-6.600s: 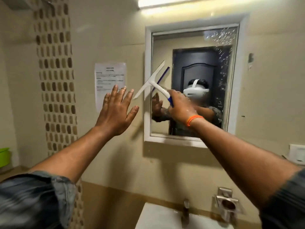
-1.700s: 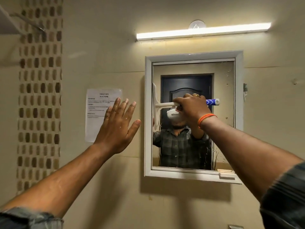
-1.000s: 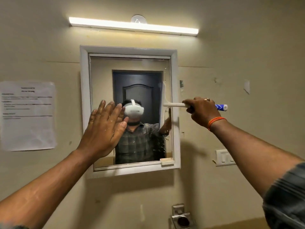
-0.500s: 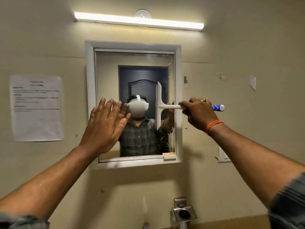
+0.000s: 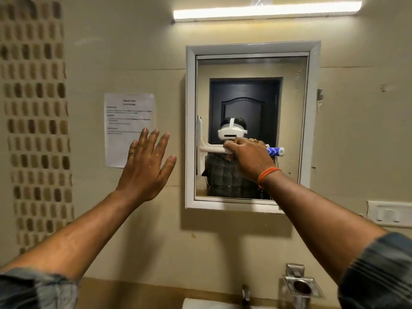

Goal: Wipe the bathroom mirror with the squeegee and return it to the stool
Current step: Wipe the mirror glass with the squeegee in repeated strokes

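Note:
The white-framed mirror [image 5: 294, 121] hangs on the beige wall at centre right. My right hand [image 5: 250, 160] is shut on the handle of a white squeegee [image 5: 209, 149] with a blue-patterned end. The handle lies level and the blade stands vertical against the glass at the mirror's left edge. My left hand [image 5: 147, 166] is raised with fingers spread, left of the mirror frame, holding nothing; its skin looks wet. The stool is not in view.
A printed paper sheet [image 5: 124, 121] is stuck to the wall behind my left hand. A light bar [image 5: 265, 12] glows above the mirror. Below are a tap [image 5: 245, 293], a sink edge [image 5: 200, 304], a metal holder [image 5: 301, 286] and a switch plate [image 5: 389, 214] at right.
The squeegee blade has swept from the mirror's right side to its left edge, my right hand following. The view has shifted, so the mirror now sits further right; my left hand is off the glass.

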